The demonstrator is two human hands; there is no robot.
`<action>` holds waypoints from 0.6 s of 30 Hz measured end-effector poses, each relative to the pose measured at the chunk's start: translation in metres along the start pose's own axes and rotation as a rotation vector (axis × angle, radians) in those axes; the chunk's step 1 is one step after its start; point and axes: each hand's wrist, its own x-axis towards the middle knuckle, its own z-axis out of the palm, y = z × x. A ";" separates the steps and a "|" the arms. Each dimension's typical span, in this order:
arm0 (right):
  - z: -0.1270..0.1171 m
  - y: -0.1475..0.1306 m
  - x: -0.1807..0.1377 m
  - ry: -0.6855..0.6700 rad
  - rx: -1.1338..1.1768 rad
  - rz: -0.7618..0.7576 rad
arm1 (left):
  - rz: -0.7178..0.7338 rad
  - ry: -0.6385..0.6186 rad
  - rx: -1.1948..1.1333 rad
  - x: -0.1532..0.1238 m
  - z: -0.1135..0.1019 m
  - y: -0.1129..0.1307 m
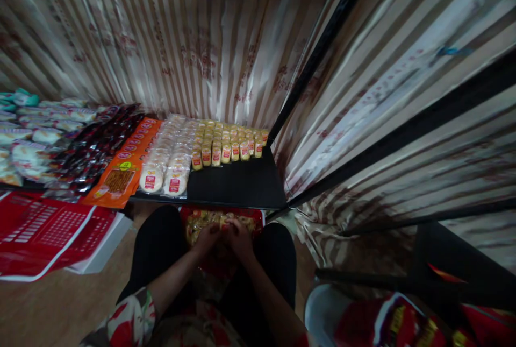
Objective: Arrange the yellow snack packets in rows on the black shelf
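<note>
Between my knees lies an opened red bag [261, 217] with small yellow snack packs [195, 222] inside. My left hand [207, 238] and my right hand [238, 235] meet over it, fingers closed around one small yellow snack pack [224, 225] with a bit of red on it. The fingers hide most of that pack. Just beyond, on the black shelf [237, 188], rows of yellow snack packs [226, 151] stand upright with red labels facing me. Beside them are two rows of clear-wrapped round white crackers [175, 182].
Left along the shelf lie an orange snack packet [116, 175], dark red packets [94, 148] and white packets [34, 153]. A red printed bag [48, 234] and white box [102, 242] sit below. Black posts [318, 40] and striped curtain stand ahead; a pale tub [322, 309] is lower right.
</note>
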 end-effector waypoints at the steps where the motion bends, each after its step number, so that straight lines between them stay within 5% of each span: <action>1: -0.002 -0.002 -0.002 0.000 0.033 0.007 | -0.013 0.003 -0.015 -0.003 -0.001 0.000; 11: -0.023 -0.028 -0.001 0.126 0.594 0.196 | -0.042 0.005 -0.380 -0.033 -0.010 0.042; 18: -0.031 -0.042 0.003 0.234 0.759 0.290 | 0.027 0.028 -0.394 -0.045 -0.004 0.085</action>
